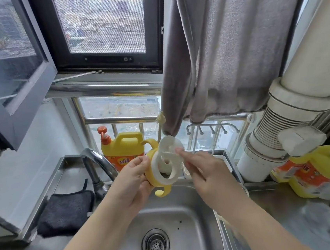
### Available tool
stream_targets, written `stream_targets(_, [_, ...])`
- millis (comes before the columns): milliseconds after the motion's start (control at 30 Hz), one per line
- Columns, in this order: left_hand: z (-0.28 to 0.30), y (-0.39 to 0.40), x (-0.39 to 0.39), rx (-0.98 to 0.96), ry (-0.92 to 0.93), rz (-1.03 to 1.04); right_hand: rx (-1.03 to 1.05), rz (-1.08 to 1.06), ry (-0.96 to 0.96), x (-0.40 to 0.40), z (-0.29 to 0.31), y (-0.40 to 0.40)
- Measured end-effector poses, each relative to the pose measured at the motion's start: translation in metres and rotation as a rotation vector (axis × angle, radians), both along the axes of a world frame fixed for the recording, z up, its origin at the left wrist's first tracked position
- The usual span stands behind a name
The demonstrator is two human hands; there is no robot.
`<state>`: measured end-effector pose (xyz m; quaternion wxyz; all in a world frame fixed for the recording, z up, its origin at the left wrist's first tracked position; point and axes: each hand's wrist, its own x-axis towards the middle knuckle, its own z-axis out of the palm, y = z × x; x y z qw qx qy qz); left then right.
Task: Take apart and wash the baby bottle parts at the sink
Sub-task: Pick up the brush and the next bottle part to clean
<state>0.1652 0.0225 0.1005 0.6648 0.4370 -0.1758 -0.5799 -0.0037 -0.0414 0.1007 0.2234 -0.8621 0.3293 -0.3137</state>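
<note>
The left hand point(134, 178) grips the yellow-handled bottle collar point(161, 172) above the sink point(189, 214), open side facing the person. The right hand point(202, 169) pinches the white insert point(169, 147) at its top edge, so that's probably the part coming out next.

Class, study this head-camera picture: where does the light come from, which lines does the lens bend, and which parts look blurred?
Head view: daylight enters through the window behind the sink, which shows soft glare; the wide lens bows the window frame and pipe outward; the right hand at the white bottle collar looks slightly smeared, and the lower right corner is blurred.
</note>
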Motion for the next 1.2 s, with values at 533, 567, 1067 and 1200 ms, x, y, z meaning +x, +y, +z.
stream_targets(533, [0.0,0.008,-0.001,-0.22,-0.344,-0.001,-0.032,-0.034,0.039,-0.009,0.011,-0.006])
stream_targets(567, [0.0,0.008,-0.001,-0.224,-0.345,-0.003,-0.05,0.001,0.05,-0.009,0.013,0.0])
stream_targets(1067, [0.002,0.005,0.0,-0.194,-0.201,0.007,0.018,-0.071,-0.077,-0.012,0.006,0.005])
stream_targets(1200, [0.013,0.004,0.003,-0.217,-0.019,0.072,0.224,-0.037,-0.04,-0.022,-0.007,0.014])
